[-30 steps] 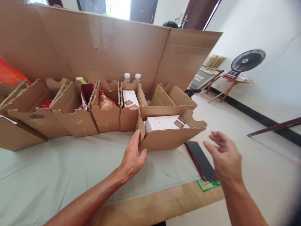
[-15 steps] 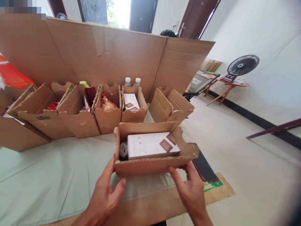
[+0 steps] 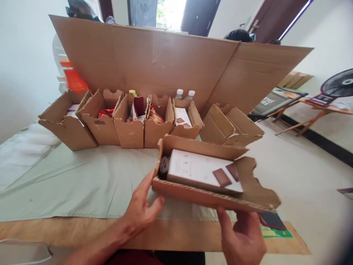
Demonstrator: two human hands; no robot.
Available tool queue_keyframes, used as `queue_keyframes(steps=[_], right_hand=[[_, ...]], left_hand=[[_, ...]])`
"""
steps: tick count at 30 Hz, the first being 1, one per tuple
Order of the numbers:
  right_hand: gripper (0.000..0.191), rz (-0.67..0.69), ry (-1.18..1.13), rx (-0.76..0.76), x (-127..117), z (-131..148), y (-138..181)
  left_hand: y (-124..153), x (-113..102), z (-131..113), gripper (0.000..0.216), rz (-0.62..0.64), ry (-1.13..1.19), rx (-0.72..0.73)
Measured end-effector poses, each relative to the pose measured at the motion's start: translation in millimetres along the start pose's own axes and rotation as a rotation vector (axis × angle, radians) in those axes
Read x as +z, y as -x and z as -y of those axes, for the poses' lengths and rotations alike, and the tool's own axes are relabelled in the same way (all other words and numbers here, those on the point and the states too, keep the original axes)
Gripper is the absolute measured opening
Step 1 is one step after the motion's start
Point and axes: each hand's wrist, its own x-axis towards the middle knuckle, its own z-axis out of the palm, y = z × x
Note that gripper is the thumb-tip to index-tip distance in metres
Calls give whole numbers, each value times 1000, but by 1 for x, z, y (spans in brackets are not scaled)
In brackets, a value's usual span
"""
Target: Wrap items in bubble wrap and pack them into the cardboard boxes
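Observation:
I hold an open cardboard box (image 3: 209, 197) lifted off the table in front of me. Inside it lies a flat white packet (image 3: 198, 171) with brown squares printed on it, and a small dark roll (image 3: 164, 165) at its left end. My left hand (image 3: 142, 208) grips the box's left end, thumb under the front wall. My right hand (image 3: 242, 239) supports the box from below at its right front. The box tilts down to the right.
A row of several open cardboard boxes (image 3: 129, 127) with snacks stands on the grey cloth (image 3: 68, 180). Two bottles (image 3: 184, 95) stand behind them. A tall cardboard screen (image 3: 154, 59) rises at the back. A phone (image 3: 271, 220) lies at the table's right edge. A fan (image 3: 338, 82) stands right.
My hands pulled the box out of the row toward me and raised it off the table. The right hand went from free in the air to under the box. My view swung left.

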Motion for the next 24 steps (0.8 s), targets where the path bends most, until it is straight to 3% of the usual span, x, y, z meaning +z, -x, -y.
queue_keyframes(steps=[3, 5, 7, 9, 12, 17, 21, 24], right_hand=[[34, 150, -62, -26, 25, 12, 24], [34, 220, -144, -16, 48, 25, 21], [36, 216, -208, 10, 61, 32, 8], [37, 165, -224, 35, 58, 28, -6], [38, 102, -196, 89, 30, 3, -16], [41, 127, -222, 176, -8, -44, -14], [50, 206, -335, 175, -1, -60, -39], [61, 250, -383, 135, 12, -65, -71]], left_hand=[[20, -33, 13, 32, -85, -50, -93], [16, -50, 15, 32, -146, -66, -119], [3, -52, 12, 35, -167, -45, -106], [-10, -37, 7, 38, -143, 6, -68], [-19, -1, 2, 46, -39, 79, -14], [2, 41, 1, 74, 94, 102, 20], [32, 57, 2, 90, 105, 50, 46], [54, 72, -1, 102, 185, 53, 96]])
